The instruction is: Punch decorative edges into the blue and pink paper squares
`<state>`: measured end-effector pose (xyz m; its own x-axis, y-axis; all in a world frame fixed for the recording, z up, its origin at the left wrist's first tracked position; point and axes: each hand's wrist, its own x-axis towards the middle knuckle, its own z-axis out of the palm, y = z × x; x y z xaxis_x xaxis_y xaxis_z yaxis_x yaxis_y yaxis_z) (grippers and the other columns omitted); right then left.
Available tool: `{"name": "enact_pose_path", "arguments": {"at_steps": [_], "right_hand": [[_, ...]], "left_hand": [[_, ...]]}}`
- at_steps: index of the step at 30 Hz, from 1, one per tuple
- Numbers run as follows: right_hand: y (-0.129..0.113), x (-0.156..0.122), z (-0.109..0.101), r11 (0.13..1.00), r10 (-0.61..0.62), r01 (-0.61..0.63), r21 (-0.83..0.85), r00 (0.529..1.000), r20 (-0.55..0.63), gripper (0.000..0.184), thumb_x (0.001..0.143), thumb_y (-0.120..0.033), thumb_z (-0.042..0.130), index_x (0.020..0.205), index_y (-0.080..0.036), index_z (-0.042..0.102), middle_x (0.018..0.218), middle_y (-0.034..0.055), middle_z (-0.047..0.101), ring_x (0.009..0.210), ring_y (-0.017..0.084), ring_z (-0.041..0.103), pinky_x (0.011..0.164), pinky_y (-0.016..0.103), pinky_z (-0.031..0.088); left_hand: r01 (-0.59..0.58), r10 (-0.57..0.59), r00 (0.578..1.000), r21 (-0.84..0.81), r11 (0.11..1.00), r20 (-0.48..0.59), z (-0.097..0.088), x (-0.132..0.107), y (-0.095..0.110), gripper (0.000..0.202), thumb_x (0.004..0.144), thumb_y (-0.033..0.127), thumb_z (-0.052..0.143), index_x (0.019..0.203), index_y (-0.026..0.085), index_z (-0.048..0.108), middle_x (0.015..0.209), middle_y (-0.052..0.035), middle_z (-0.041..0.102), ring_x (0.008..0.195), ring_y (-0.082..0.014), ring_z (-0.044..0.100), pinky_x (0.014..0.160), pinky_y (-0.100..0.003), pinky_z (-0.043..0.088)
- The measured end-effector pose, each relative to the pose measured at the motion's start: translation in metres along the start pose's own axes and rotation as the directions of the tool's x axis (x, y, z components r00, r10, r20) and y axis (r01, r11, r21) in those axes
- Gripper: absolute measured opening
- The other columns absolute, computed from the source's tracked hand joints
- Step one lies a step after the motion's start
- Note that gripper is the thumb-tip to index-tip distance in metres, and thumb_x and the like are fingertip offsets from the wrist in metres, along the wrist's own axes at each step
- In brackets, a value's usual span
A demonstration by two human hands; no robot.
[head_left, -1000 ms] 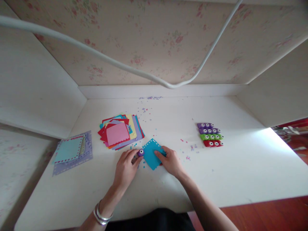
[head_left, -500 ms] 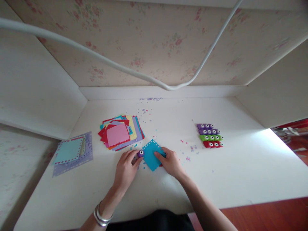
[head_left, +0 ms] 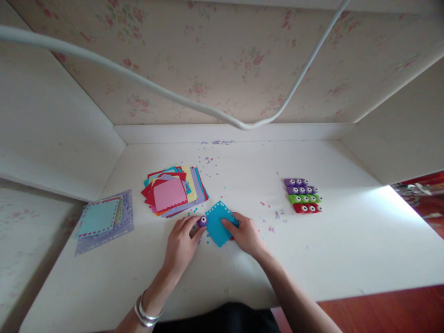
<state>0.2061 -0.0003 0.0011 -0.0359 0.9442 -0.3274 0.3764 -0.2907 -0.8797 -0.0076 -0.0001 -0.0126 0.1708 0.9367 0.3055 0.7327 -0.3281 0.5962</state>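
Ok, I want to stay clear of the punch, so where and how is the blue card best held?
Probably at its right corner, coming from the right with the thumb on top, as the right hand does now. The blue card is turned like a diamond, with the purple punch, in the left hand, at its left corner; a grip opposite should stay clear of it.

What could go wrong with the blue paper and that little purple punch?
The right hand could let the blue paper slip, so a hole from the purple punch in the left hand might land crooked. Holes already line its upper edges, so punching too close to them might tear it. And loose paper bits dot the table, so a sleeve or a puff of air might scatter them.
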Motion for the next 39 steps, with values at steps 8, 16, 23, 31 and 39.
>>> {"name": "enact_pose_path", "arguments": {"at_steps": [8,16,23,31,39], "right_hand": [[0.001,0.000,0.000,1.000,-0.013,0.013,-0.002,1.000,-0.002,0.030,0.088,-0.047,0.054,0.079,-0.019,0.060,0.062,-0.0007,0.061,0.055,0.016,0.062,0.048,0.023,0.045],[0.003,0.001,0.002,1.000,0.006,-0.006,-0.008,1.000,-0.012,0.027,0.088,-0.045,0.054,0.081,-0.020,0.060,0.062,-0.0016,0.059,0.055,0.015,0.060,0.049,0.022,0.042],[0.004,0.001,0.002,0.992,-0.067,0.061,-0.109,0.996,-0.052,0.026,0.088,-0.041,0.053,0.075,-0.020,0.059,0.059,-0.0031,0.054,0.055,0.012,0.049,0.049,0.021,0.034],[0.005,-0.001,0.004,0.985,-0.094,0.082,-0.151,0.993,-0.075,0.026,0.087,-0.040,0.054,0.072,-0.019,0.056,0.057,-0.0036,0.051,0.053,0.011,0.046,0.048,0.021,0.032],[-0.002,0.000,-0.005,0.996,-0.025,0.019,-0.082,0.997,-0.078,0.026,0.087,-0.042,0.053,0.074,-0.020,0.057,0.055,-0.0027,0.056,0.050,0.013,0.055,0.048,0.022,0.038]], "left_hand": [[0.097,-0.096,0.995,-0.075,0.993,0.007,-0.006,0.002,0.011,0.031,0.087,0.039,0.062,0.114,0.023,0.062,0.115,-0.0078,0.062,0.103,-0.0223,0.062,0.088,-0.035,0.052],[0.194,-0.176,0.974,-0.121,0.974,0.145,-0.007,0.025,0.016,0.021,0.093,0.035,0.051,0.090,0.023,0.069,0.095,-0.0027,0.068,0.083,-0.0167,0.064,0.076,-0.028,0.050],[0.186,-0.158,0.951,-0.083,0.979,0.268,-0.005,0.039,0.012,0.017,0.087,0.021,0.051,0.071,0.020,0.058,0.079,-0.0014,0.064,0.076,-0.0163,0.062,0.071,-0.028,0.047],[0.177,-0.133,0.941,-0.118,0.977,0.311,-0.010,0.040,0.010,0.019,0.090,0.025,0.048,0.075,0.020,0.059,0.082,-0.0015,0.066,0.077,-0.0155,0.063,0.073,-0.027,0.048],[0.127,-0.121,0.982,-0.032,0.991,0.146,-0.020,0.013,0.009,0.023,0.095,0.035,0.046,0.100,0.024,0.065,0.103,-0.0039,0.069,0.092,-0.0180,0.066,0.081,-0.030,0.053]]}}
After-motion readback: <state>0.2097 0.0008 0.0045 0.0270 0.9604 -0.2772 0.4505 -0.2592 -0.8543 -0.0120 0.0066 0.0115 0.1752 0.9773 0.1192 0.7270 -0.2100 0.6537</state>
